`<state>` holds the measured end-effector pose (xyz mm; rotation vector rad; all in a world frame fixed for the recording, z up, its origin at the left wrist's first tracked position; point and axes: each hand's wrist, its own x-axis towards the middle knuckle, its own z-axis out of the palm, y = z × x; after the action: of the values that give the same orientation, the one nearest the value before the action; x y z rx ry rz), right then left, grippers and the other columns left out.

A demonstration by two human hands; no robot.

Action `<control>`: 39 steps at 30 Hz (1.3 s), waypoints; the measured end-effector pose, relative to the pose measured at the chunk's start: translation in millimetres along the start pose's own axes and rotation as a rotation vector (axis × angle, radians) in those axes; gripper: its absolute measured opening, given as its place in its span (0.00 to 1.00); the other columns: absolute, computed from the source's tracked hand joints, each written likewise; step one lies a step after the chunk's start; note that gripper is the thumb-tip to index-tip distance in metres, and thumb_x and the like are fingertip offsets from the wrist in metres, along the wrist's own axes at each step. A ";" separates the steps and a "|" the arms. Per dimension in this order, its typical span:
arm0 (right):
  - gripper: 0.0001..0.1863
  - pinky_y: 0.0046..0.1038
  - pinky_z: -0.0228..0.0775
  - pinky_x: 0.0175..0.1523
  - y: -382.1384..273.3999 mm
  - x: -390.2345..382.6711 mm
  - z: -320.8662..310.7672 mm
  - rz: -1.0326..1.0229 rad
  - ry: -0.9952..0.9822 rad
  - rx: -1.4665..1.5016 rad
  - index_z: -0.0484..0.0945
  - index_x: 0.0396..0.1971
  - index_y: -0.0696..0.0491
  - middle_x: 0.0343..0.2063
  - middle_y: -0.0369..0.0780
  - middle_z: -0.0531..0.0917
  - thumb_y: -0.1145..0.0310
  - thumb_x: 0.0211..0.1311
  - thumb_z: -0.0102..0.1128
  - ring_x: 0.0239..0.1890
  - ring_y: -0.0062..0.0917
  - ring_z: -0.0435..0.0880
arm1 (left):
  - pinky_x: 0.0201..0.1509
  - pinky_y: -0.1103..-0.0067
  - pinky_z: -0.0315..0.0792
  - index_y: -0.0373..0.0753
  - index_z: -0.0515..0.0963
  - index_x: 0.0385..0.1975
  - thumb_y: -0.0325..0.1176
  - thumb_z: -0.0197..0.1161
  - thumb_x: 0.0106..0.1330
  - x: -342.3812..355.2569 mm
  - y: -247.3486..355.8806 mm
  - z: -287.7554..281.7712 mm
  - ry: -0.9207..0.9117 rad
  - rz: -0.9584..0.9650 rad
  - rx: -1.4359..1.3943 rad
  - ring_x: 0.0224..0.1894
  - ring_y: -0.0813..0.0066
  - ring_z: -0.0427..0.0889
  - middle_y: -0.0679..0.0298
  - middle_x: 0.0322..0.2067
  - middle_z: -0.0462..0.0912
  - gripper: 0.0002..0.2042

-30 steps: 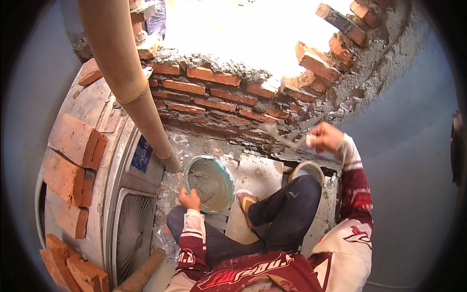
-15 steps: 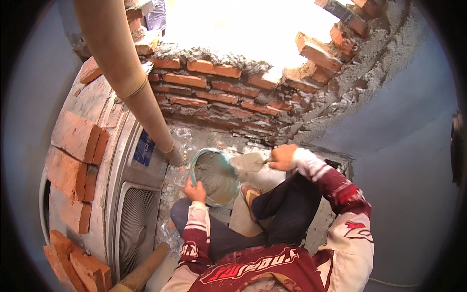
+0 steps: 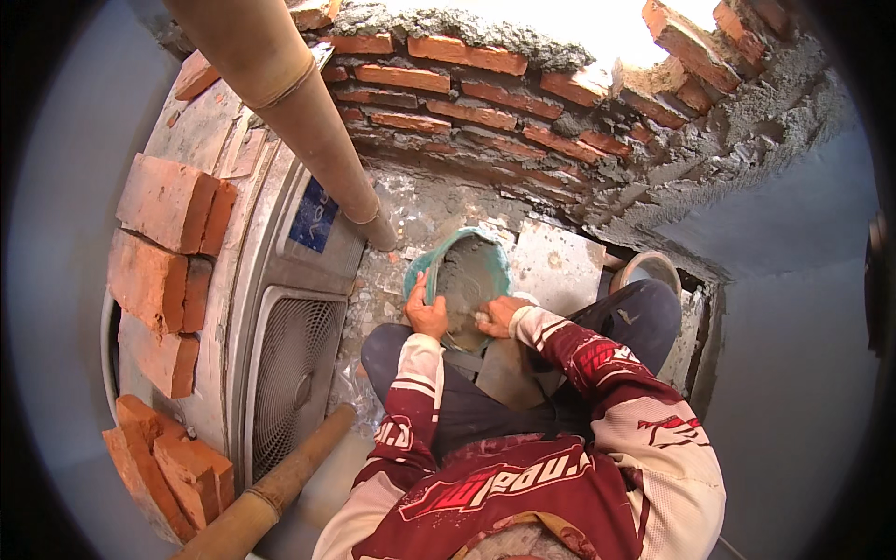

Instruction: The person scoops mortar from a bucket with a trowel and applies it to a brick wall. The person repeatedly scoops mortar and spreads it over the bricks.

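A teal bucket (image 3: 417, 269) stands tilted between my knees, with wet grey mortar (image 3: 467, 273) inside. My left hand (image 3: 427, 314) is closed on its near left rim, the thumb reaching over the edge. Inside the bucket's right side, low over the mortar, my right hand (image 3: 500, 315) is closed in a fist around the handle of a trowel. The trowel's flat blade cannot be told apart from the mortar now; the earlier picture shows it plainly.
Ahead rises a rough brick wall (image 3: 485, 117) with a broken, mortar-covered top. An air-conditioner unit (image 3: 299, 345) on the left carries loose bricks (image 3: 154, 280). Bamboo poles (image 3: 322, 131) slant beside it. A round container (image 3: 651, 268) stands beyond my right knee.
My right hand has brought the trowel from the bucket's right side down into it. My left hand stays on the rim. The view has shifted, showing the round container.
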<state>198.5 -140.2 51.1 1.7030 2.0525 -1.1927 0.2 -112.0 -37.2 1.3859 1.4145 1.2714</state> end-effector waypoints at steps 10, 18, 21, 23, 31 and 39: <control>0.13 0.43 0.79 0.38 67.1 20.0 -22.3 0.016 0.386 -0.542 0.80 0.41 0.52 0.38 0.44 0.84 0.65 0.61 0.50 0.37 0.41 0.86 | 0.60 0.75 0.69 0.25 0.75 0.53 0.20 0.56 0.50 2.4 -4.2 8.6 0.035 -0.048 0.016 0.53 0.63 0.81 0.48 0.51 0.81 0.25; 0.18 0.47 0.77 0.43 34.1 38.5 44.8 0.017 0.007 -0.156 0.84 0.32 0.56 0.32 0.53 0.85 0.56 0.59 0.54 0.37 0.47 0.86 | 0.67 0.68 0.64 0.28 0.78 0.50 0.22 0.55 0.48 -2.0 11.2 18.1 0.015 0.046 0.032 0.62 0.49 0.73 0.43 0.54 0.78 0.24; 0.21 0.46 0.74 0.41 30.3 32.4 56.4 0.026 0.014 0.092 0.83 0.33 0.56 0.29 0.53 0.84 0.50 0.58 0.57 0.36 0.48 0.85 | 0.66 0.67 0.64 0.27 0.78 0.48 0.22 0.54 0.48 3.5 18.1 16.5 -0.018 0.058 0.054 0.62 0.50 0.74 0.46 0.52 0.80 0.23; 0.21 0.44 0.74 0.41 33.4 33.0 58.7 -0.013 0.055 0.210 0.83 0.33 0.54 0.28 0.50 0.85 0.50 0.56 0.59 0.34 0.47 0.85 | 0.66 0.68 0.64 0.27 0.78 0.48 0.22 0.55 0.49 1.3 7.3 17.6 -0.012 0.060 0.029 0.62 0.51 0.73 0.45 0.53 0.80 0.23; 0.15 0.32 0.72 0.31 40.6 -4.5 -23.5 -0.001 0.021 0.321 0.82 0.25 0.54 0.16 0.39 0.80 0.56 0.52 0.62 0.22 0.27 0.81 | 0.63 0.68 0.68 0.23 0.76 0.50 0.26 0.57 0.50 9.5 -1.5 9.8 0.128 -0.075 0.080 0.56 0.48 0.78 0.40 0.51 0.79 0.24; 0.14 0.29 0.73 0.25 32.4 -98.9 -190.4 -0.017 0.180 0.342 0.82 0.27 0.56 0.18 0.36 0.81 0.59 0.56 0.62 0.18 0.22 0.80 | 0.61 0.71 0.69 0.23 0.75 0.51 0.26 0.56 0.51 12.9 -33.5 13.7 0.124 -0.170 -0.073 0.54 0.53 0.79 0.42 0.49 0.80 0.24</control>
<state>318.0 -79.2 221.6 2.0134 2.0573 -1.5198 4.6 -94.5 -71.1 1.1291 1.5201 1.3022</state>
